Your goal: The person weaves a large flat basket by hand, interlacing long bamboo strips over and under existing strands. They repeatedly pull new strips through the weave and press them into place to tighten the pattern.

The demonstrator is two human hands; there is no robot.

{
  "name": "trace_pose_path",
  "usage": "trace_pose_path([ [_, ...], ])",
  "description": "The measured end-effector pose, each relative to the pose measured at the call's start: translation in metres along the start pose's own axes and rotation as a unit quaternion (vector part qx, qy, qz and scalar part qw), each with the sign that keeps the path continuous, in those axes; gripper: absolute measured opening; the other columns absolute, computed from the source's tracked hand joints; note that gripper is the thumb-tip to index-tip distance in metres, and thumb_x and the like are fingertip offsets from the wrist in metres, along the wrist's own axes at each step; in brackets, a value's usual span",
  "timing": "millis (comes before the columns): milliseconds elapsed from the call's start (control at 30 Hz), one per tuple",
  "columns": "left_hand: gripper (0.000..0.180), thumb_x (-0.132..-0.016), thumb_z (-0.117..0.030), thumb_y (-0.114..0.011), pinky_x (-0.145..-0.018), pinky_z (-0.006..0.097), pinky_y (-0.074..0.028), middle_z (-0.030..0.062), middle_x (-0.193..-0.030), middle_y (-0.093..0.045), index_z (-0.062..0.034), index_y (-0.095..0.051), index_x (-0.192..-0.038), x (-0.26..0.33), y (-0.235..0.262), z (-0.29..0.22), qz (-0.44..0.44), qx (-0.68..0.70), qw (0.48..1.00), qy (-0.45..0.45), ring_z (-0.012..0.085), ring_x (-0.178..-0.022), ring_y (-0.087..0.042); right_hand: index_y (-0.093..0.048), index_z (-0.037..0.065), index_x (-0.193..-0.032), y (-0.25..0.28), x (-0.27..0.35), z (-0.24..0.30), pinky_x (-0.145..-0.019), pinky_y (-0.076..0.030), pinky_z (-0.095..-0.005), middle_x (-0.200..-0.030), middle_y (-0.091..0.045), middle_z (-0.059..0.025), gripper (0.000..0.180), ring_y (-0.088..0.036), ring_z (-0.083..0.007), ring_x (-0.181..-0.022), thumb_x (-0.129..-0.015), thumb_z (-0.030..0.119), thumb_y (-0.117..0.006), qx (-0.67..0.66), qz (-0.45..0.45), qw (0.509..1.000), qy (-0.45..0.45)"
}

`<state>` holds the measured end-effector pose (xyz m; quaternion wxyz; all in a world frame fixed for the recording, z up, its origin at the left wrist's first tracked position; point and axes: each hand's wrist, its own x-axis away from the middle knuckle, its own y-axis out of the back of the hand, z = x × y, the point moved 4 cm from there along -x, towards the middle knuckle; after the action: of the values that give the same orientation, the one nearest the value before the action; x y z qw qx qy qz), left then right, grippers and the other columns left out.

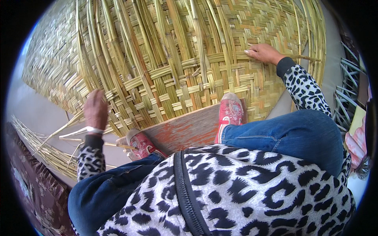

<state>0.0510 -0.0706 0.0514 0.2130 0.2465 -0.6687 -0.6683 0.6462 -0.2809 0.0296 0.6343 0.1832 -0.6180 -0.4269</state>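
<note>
A large woven reed mat (pixel 260 23) spreads in front of me. Long loose reed strips (pixel 118 23) run lengthwise over it, and flat strips cross them near my feet in an open weave. At the left edge of the weaving is my left hand (pixel 95 109), blurred, its back toward me; its fingers are mostly hidden, and strip ends pass behind it. My right hand (pixel 263 53) rests on the right part of the mat, fingers stretched leftward along a crosswise reed strip (pixel 232 57). The end of a strip sticks out to the right beyond that wrist.
My red shoes (pixel 230 110) stand on a worn wooden board (pixel 181 131) that lies along the mat's near edge. A bundle of loose reeds (pixel 47 151) lies at lower left beside dark patterned fabric (pixel 35 192). A metal rack (pixel 346 90) and pink cloth (pixel 356 145) are at right.
</note>
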Motion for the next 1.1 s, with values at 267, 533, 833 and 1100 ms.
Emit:
trace_pose_path([
  [267, 0.074, -0.08, -0.046, -0.07, -0.109, 0.044, -0.035, 0.0078, -0.139, -0.047, -0.0104, -0.049, -0.141, -0.067, -0.022, -0.141, 0.06, 0.033, 0.977, -0.201, 0.0259, -0.133, -0.041, -0.07, 0.013, -0.099, -0.001, 0.01, 0.012, -0.076, -0.051, -0.0495, -0.094, -0.071, -0.0135, 0.05, -0.066, -0.0358, -0.089, -0.097, 0.056, -0.045, 0.071, -0.069, 0.995, -0.029],
  [533, 0.074, -0.079, -0.048, -0.071, -0.107, 0.048, -0.034, 0.0062, -0.141, -0.046, -0.0127, -0.05, -0.14, -0.073, -0.041, -0.15, 0.066, 0.044, 0.983, -0.168, 0.0259, -0.135, -0.039, -0.071, 0.016, -0.097, 0.002, 0.009, 0.016, -0.073, -0.051, -0.0499, -0.089, -0.072, -0.0129, 0.051, -0.068, -0.0338, -0.084, -0.097, 0.058, -0.042, 0.147, -0.124, 0.981, -0.033],
  [833, 0.073, -0.083, -0.044, -0.069, -0.114, 0.051, -0.025, 0.0018, -0.148, -0.04, -0.014, -0.046, -0.145, -0.066, -0.047, -0.152, 0.05, 0.017, 0.983, -0.173, 0.0225, -0.139, -0.036, -0.069, 0.015, -0.098, -0.001, 0.013, 0.022, -0.075, -0.051, -0.0499, -0.088, -0.072, -0.0117, 0.051, -0.068, -0.0336, -0.084, -0.098, 0.057, -0.041, 0.137, -0.114, 0.982, -0.058],
  [1100, 0.076, -0.083, -0.049, -0.067, -0.113, 0.048, -0.025, 0.0012, -0.145, -0.043, -0.0173, -0.043, -0.148, -0.067, -0.048, -0.149, 0.075, 0.022, 0.987, -0.141, 0.021, -0.137, -0.038, -0.069, 0.015, -0.098, -0.002, 0.014, 0.023, -0.075, -0.051, -0.0498, -0.086, -0.072, -0.0122, 0.049, -0.068, -0.0338, -0.082, -0.098, 0.056, -0.042, 0.135, -0.121, 0.982, -0.054],
])
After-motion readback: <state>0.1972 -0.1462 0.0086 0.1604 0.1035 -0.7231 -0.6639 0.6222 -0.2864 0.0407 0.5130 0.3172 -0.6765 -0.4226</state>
